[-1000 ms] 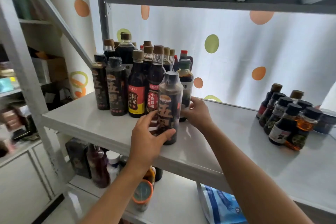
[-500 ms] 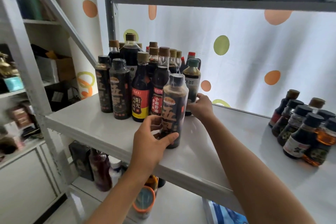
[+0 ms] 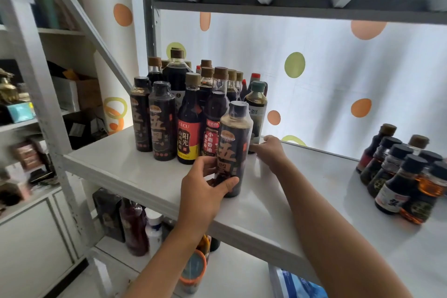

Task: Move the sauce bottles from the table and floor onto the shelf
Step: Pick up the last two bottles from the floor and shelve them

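On the white shelf (image 3: 116, 167) a dark sauce bottle with a black cap (image 3: 233, 145) stands upright near the front edge. My left hand (image 3: 204, 191) grips its lower part, thumb in front and fingers behind. My right hand (image 3: 269, 150) reaches past it and holds the base of a green-capped bottle (image 3: 256, 109) at the right end of a tight cluster of tall bottles (image 3: 179, 113). Both bottles rest on the shelf surface.
A group of small dark bottles (image 3: 401, 172) stands at the shelf's right. A lower shelf holds a dark red bottle (image 3: 134, 227), a white bottle (image 3: 153, 227) and an orange-rimmed container (image 3: 193, 271). A slanted metal brace (image 3: 92, 31) and upright post (image 3: 41, 94) frame the left side.
My right hand has shifted slightly back along the green-capped bottle's base. My left hand keeps its grip on the black-capped bottle, which stays in about the same spot.
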Available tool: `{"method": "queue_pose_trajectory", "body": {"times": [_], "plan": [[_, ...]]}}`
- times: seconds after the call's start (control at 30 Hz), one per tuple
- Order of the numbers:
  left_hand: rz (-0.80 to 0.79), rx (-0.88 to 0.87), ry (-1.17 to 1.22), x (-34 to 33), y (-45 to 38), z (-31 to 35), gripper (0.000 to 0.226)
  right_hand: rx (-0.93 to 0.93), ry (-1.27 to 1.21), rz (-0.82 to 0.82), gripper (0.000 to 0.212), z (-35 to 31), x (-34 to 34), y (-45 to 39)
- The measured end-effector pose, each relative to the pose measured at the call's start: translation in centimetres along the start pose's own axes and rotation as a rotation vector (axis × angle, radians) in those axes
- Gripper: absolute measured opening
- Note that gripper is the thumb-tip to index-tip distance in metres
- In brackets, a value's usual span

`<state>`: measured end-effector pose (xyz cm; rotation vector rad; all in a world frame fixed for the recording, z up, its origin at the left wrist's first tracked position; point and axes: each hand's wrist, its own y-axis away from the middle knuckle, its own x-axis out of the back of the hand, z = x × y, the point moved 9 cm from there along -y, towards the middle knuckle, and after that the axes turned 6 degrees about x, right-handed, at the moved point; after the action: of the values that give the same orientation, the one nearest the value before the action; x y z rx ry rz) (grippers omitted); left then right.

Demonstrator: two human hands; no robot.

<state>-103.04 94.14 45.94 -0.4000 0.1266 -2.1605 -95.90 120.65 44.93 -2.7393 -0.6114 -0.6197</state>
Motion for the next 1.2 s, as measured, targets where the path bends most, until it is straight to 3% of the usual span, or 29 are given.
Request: {"method": "queue_pose_trajectory", "body": {"times": [0.17, 0.33, 0.43, 0.53, 0.63, 0.87, 1.07, 1.2], "plan": [[-0.012, 0.002, -0.046, -0.6, -0.2, 0.1, 0.046, -0.042, -0.194, -0.125, 0.007, -2.4, 1.5, 5.8], [-0.015, -0.012, -0.1, -1.6, -0.8, 0.1, 0.045, 0.134, -0.275, -0.188, 0.019, -6.8, 3.5, 12.4], [-0.026, -0.074, -0.149, -2.4, -0.8, 0.9, 0.048, 0.222, -0.188, -0.211, 0.02, -7.7, 3.1, 14.4], [-0.052, -0.142, -0.277, -3.6, -0.6, 1.4, 0.055, 0.297, -0.058, -0.112, 0.048, -7.3, 2.7, 14.8], [-0.118, -0.145, -0.266, -3.8, -1.0, 1.7, 0.055, 0.292, 0.083, 0.021, 0.058, -7.4, 3.2, 14.6], [-0.187, -0.199, -0.323, -3.5, -1.9, 1.7, 0.041, 0.231, 0.036, 0.026, 0.061, -7.3, 2.1, 13.3], [0.044, -0.29, -0.382, -0.2, -2.9, 1.9, 0.022, 0.183, 0.01, 0.032, 0.059, -6.4, 1.5, 10.2], [0.031, -0.324, -0.473, -0.8, -3.2, 1.8, 0.025, 0.178, -0.025, 0.049, 0.06, -6.3, 1.2, 8.3]]}}
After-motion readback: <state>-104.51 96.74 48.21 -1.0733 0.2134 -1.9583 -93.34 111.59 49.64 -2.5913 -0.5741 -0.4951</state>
